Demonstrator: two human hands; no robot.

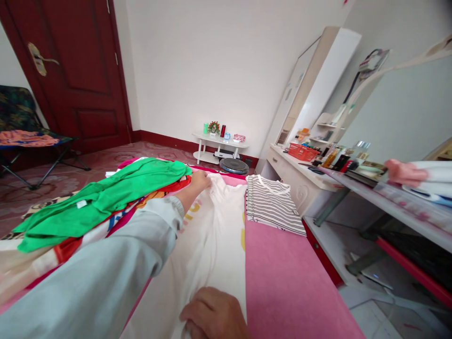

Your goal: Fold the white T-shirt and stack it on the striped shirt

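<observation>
Pale blue sleeve [95, 282]: on the left arm, big and puffy, closest of all, going from the lower left corner up toward the middle of the frame.
White wall [197, 61]: plain, filling the upper middle.
Pink sheet [282, 278]: spread flat under the clothes, showing bare to the right of the lower middle.
Red door [84, 56]: upper left, with a shiny gold handle [51, 61].
White dresser [287, 173]: right side, with bottles and little things on top.
White shirt [224, 226]: lying long in the lower middle, a bit wrinkly, with yellow bits of print on the left part and along the right edge.
Green top [106, 207]: soft and bunchy, left of the middle, on top of other clothes.
Folding chair [17, 106]: far left edge, dark and leafy, with an orange cloth [28, 139] on the seat.
Striped shirt [270, 205]: folded, right of the middle, just beside the white shirt, with thin dark lines.
Small white table [231, 142]: center, by the wall.
Round dark thing [234, 165]: center, low, in front of the small white table.
Orange-red basket [302, 152]: on the dresser, right side.
Right hand [215, 313]: bottom middle, on the near part of the white shirt, fingers curled about halfway; cannot tell about any cloth pinched underneath.
Left hand [200, 181]: middle of the frame, at the far end of the white shirt, fingers bent down by the cloth; cannot tell how tightly closed, or on how much cloth.
Potted flowers [213, 127]: center, red and green, on the small white table.
</observation>
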